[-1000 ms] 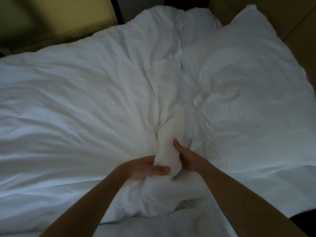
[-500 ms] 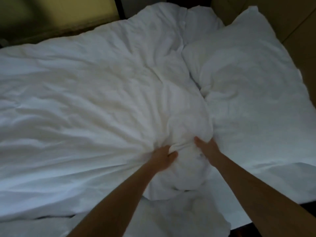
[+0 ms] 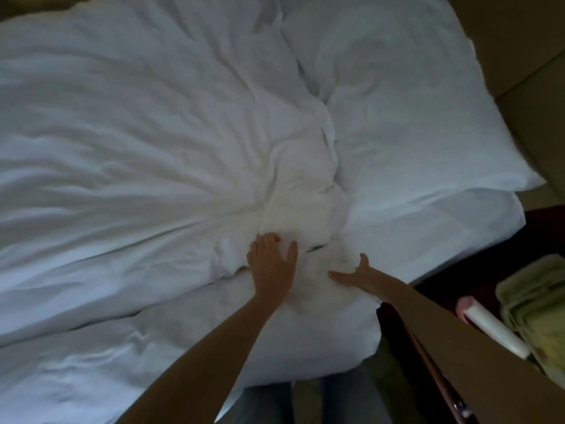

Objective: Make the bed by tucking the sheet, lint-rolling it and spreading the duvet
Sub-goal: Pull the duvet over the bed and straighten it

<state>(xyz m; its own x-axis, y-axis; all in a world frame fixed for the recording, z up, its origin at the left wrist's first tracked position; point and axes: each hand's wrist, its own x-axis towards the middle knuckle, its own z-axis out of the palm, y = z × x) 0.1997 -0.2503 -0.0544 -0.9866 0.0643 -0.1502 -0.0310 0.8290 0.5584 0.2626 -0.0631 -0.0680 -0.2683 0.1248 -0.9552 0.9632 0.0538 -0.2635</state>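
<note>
Duvet (image 3: pixel 183 148) lies across the bed (image 3: pixel 477 221), humped near the front edge, where the left hand (image 3: pixel 272 264) presses flat and the right hand (image 3: pixel 354 273) rests with fingers (image 3: pixel 337 275) apart, gripping nothing; judging by this, spreading is in hand, and the hump next needs smoothing outward.

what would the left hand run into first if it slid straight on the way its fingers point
Most likely the bunched ridge of duvet just beyond the left hand, which lies flat on it; the ridge's height is hard to judge.
</note>
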